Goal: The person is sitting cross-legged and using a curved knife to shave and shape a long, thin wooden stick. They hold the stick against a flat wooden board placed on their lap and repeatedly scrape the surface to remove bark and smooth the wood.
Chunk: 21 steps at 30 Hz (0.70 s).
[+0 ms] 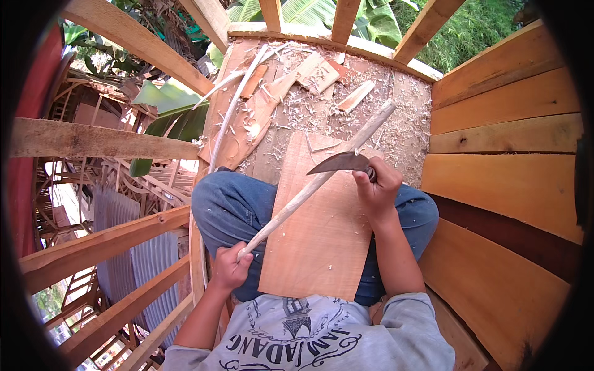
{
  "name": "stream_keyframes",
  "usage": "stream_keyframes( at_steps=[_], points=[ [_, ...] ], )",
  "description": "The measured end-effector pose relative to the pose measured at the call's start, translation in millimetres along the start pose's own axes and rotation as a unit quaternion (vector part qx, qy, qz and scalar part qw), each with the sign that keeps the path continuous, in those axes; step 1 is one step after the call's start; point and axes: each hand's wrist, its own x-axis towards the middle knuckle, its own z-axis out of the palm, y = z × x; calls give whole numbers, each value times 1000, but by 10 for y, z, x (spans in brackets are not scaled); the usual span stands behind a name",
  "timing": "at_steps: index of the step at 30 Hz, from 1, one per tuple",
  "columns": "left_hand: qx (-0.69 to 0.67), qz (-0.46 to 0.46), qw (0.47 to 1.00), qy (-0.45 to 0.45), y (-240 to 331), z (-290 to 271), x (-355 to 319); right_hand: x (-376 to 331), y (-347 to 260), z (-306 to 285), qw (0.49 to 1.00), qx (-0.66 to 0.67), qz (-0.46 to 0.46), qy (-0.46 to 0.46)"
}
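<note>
Stick (309, 188) lying diagonally across board (322, 247) on lap. Left hand (230, 267) fingers closed round stick's lower end. Right hand (377, 188) gripping knife (341, 163), blade touching stick near board's top edge.

Pale stripped stick (315, 182) slants across board, curved knife (340, 163) touching it.

An open-air woodworking spot, raised off the ground. Bare timber rails (105, 139) frame the left side, plank walls (501, 123) close the right, and the plank floor (408, 130) is littered with wood shavings (309, 108) and offcuts (356, 96). Banana leaves (167, 114) and grass (476, 31) show beyond, with corrugated roofing (133, 247) below the rails.
</note>
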Motion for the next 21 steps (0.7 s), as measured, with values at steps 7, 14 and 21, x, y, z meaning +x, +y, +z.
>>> stream_keyframes(
  at_steps=[7,14,21],
  points=[
    [3,12,1000,-12,-36,-13,-1,-5,157,32,962,178,186,88],
    [8,2,1000,-15,-108,-26,-3,-83,11,116,998,69,8,8],
    [46,22,998,20,-12,34,5,-100,388,-137,932,252,231,119]
  ],
)
